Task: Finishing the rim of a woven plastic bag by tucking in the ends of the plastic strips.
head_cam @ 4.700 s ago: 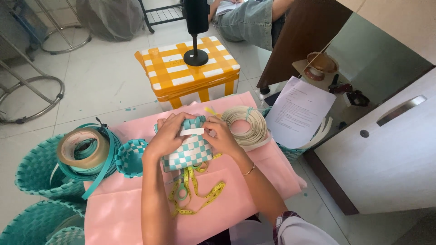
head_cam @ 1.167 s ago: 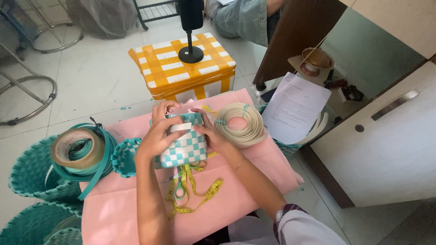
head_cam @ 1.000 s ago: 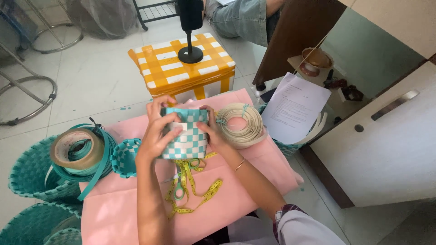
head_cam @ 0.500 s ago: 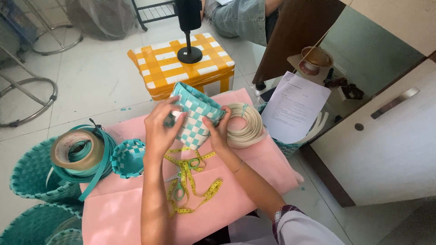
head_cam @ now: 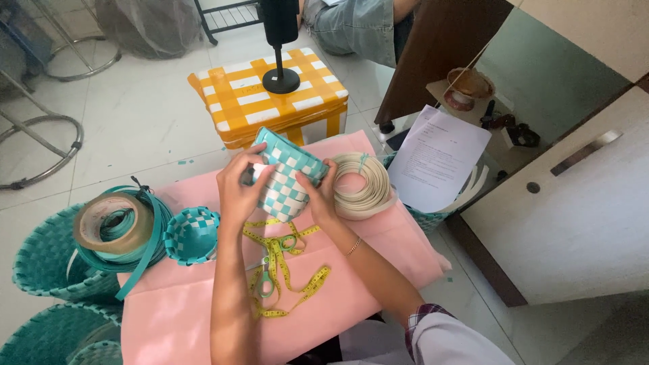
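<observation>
Here, both hands hold a small woven basket.
Left hand (head_cam: 238,192) and right hand (head_cam: 323,192) fingers clamp the teal-and-white basket (head_cam: 284,176), tilted above the pink counter (head_cam: 378,250), with a yellow tape measure (head_cam: 284,263) below.

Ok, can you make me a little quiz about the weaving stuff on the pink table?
1. True or false: both hands hold the teal and white woven basket.
2. What lies on the pink table just below the hands?
A. a yellow tape measure
B. a red hammer
C. a blue cup
3. Fill in: the coil of cream strips lies beside the person's ___ hand.

Key:
1. True. The left hand and the right hand grip it from either side.
2. A, the yellow tape measure, with scissors on it.
3. right
</observation>
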